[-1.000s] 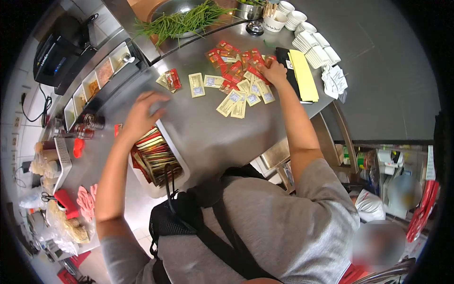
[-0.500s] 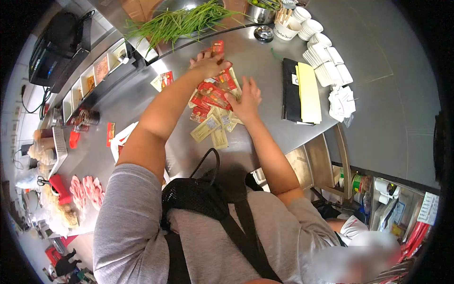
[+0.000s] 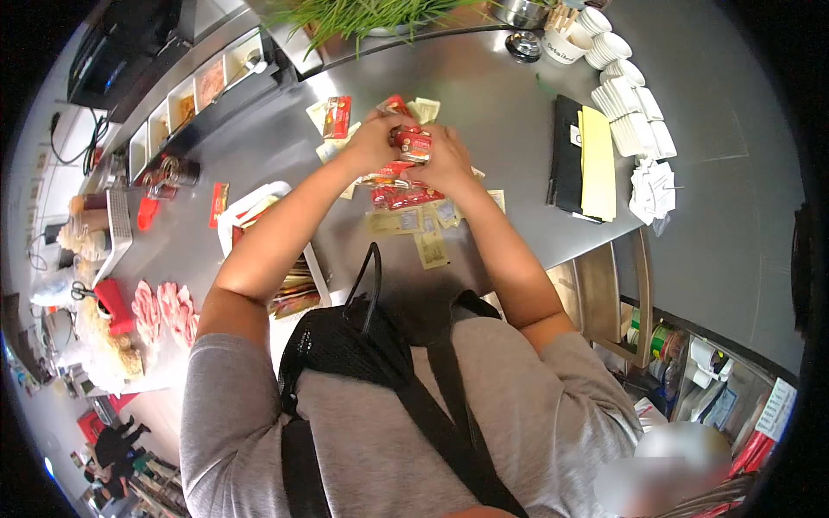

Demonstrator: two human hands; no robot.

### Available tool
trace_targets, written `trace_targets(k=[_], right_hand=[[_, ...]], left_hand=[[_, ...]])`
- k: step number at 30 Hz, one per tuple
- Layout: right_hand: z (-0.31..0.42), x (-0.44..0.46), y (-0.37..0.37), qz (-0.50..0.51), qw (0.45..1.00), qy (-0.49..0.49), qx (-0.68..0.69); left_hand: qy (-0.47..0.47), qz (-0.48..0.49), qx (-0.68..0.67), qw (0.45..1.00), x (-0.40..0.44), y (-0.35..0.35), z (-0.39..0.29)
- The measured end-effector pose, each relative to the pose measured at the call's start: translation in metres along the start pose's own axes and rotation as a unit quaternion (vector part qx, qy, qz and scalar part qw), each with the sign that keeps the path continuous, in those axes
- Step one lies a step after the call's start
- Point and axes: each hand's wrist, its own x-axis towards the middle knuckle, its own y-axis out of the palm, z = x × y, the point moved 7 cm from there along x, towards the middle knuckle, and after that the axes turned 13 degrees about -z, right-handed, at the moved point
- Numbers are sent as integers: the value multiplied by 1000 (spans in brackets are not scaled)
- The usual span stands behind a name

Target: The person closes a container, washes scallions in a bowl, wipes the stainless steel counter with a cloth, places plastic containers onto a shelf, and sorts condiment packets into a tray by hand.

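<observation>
Here comes the left hand [image 3: 375,145], across from the white bin [image 3: 227,231] by the counter's [image 3: 518,207] near edge; the right hand [image 3: 447,161] has left the black folder's [image 3: 564,148] side, and red sachets [image 3: 414,147], scattered a second ago, now bunch between them!

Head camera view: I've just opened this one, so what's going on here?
A person's left hand and right hand are gathered around some red packets, holding them together above the steel counter. More red ones and loose cream packets lie spread below and around the hands. A white bin, partly hidden, has packets inside. A black folder with yellow paper lies off to the right, untouched.
</observation>
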Motion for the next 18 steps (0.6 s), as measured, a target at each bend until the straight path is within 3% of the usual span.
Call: trace_targets(k=[2, 4, 6, 7, 10, 11, 14, 15, 17, 18], right_hand=[[8, -1, 3, -15, 1000, 9, 7], [8, 3, 8, -19, 999, 35, -10], [4, 8, 16, 45, 995, 37, 77], [1, 10, 19, 78, 989, 39, 120], [-1, 7, 34, 186, 972, 46, 137], [-1, 6, 35, 171, 974, 36, 144], [7, -3, 29, 129, 982, 6, 135], [30, -10, 8, 117, 987, -6, 114], [62, -21, -20, 57, 993, -64, 83], [73, -26, -31, 9, 992, -108, 72]], left_hand=[[-58, 23, -99, 993, -10, 0, 9], [-57, -10, -161, 985, -20, -6, 14], [-50, -43, -222, 973, -28, -15, 15], [-112, -27, -248, 962, -30, -15, 23], [-104, -57, -173, 978, -33, -34, 19], [-83, -144, -4, 986, -39, -48, 15], [75, -243, 27, 967, -41, -66, -4], [12, -192, -98, 976, -41, -62, 3], [-112, -79, -340, 930, -46, -51, 4], [-109, -87, -338, 931, -50, -57, -5]])
